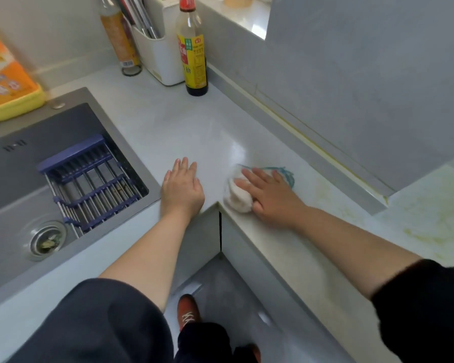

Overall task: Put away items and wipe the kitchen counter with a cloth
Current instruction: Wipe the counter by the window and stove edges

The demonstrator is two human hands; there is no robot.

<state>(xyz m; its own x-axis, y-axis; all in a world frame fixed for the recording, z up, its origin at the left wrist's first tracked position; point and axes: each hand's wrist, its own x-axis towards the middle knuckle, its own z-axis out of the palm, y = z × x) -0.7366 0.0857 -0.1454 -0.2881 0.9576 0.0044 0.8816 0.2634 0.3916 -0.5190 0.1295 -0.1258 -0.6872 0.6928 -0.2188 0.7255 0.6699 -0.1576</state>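
Observation:
A white cloth with a teal edge [238, 195] lies bunched on the pale counter [194, 132] near its inner corner. My right hand [269, 193] presses flat on the cloth, fingers straight and spread. My left hand [182, 187] rests flat on the counter just left of the cloth, apart from it, near the sink's right rim. At the back corner stand a dark sauce bottle with a yellow label [193, 52], a white utensil holder [159, 52] and a tall orange-labelled bottle [118, 40].
A steel sink [16, 205] with a blue drain rack [89, 184] and a drain strainer [46, 241] lies to the left. A yellow bottle [7, 82] stands behind it. Yellowish stains [425, 226] mark the counter at right. Grey walls [351, 74] border the counter.

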